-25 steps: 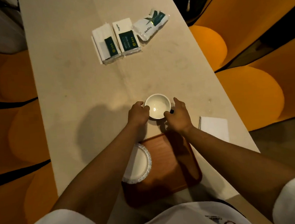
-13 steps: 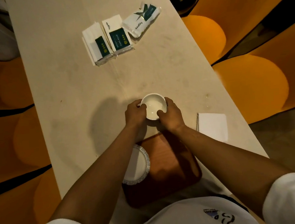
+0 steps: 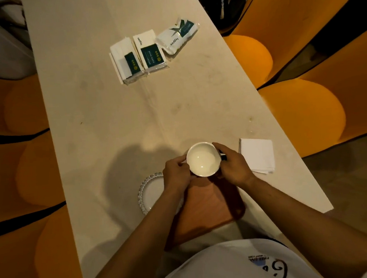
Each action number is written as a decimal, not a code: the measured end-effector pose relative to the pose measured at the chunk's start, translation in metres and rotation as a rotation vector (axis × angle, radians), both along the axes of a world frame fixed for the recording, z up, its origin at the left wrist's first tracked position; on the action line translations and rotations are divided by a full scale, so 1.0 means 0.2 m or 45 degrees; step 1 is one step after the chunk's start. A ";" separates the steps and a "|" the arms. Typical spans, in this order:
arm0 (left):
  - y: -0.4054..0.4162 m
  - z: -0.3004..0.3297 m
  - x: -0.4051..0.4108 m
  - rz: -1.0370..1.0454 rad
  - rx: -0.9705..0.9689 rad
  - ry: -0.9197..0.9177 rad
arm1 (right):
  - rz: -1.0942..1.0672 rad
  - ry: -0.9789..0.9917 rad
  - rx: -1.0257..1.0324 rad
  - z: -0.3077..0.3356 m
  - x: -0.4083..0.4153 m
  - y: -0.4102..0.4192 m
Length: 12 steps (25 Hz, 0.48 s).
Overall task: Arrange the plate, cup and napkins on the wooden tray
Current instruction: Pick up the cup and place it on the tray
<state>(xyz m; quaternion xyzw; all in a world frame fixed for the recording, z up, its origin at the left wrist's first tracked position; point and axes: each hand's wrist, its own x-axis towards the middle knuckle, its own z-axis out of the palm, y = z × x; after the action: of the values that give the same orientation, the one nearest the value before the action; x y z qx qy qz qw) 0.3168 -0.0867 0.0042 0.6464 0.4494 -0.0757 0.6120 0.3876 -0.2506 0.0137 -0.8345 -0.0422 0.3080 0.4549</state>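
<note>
Both hands, left [image 3: 176, 176] and right [image 3: 235, 167], clasp the white cup [image 3: 203, 159] (glossy, empty).

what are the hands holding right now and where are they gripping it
Both the left hand and right hand hold the round white ceramic cup by opposite sides of its rim.

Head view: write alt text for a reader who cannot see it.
Both hands, left and right, hold a white cup above the far edge of a wooden tray on a pale table. A white plate overlaps the tray's left edge; folded napkins lie right, three tissue packs farther off.
</note>
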 end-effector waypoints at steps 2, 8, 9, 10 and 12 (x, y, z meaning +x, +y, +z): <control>-0.04 -0.02 -0.04 -0.007 0.010 0.013 | 0.038 -0.019 -0.049 -0.02 -0.02 -0.02; -0.15 0.02 -0.09 -0.071 0.081 -0.004 | 0.085 0.020 -0.162 -0.07 -0.01 -0.05; -0.16 0.02 -0.10 -0.076 0.090 -0.016 | 0.097 0.023 -0.177 -0.08 -0.01 -0.05; -0.17 0.02 -0.10 -0.071 0.091 -0.011 | 0.111 0.025 -0.188 -0.08 -0.01 -0.05; -0.17 0.01 -0.09 -0.044 0.081 0.050 | 0.140 0.024 -0.196 -0.09 0.00 -0.04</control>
<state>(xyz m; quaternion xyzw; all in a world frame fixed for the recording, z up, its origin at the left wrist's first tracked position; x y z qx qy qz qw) 0.2982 -0.1214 0.0058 0.6716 0.4524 -0.0846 0.5807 0.3869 -0.2589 -0.0042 -0.8606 -0.0597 0.3426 0.3721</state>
